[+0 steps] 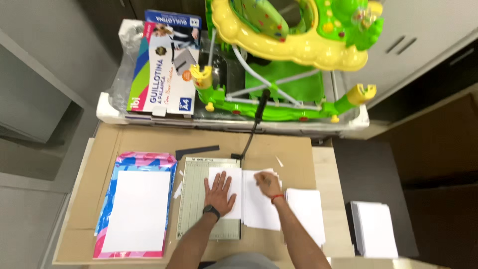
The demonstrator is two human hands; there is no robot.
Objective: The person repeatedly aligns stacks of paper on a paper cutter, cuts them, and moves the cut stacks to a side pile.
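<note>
Head view: white paper sheet is lain on the grey-green guillotine trimmer, mid-worktop.
Left hand: spread flat, pressed on it.
Right hand: curled, pinching its edge.
Handling: judged light, floppy; best held flat.

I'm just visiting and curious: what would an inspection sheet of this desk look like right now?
Surface: light wooden table with a brown cardboard sheet over most of it.
Job's things: grey-green paper cutter with its black lever arm raised; white sheet lying across its edge.
Clutter: stack of white paper on a pink and blue wrapper; cut sheets at right; another white stack off the table; small paper scraps.
Grips: left hand flat on the sheet, black watch at the wrist; right hand closed on the sheet's top edge, red band at the wrist.
Cables: nothing seen.
Surroundings: cutter's box, green and yellow baby walker, grey cabinets.
</note>
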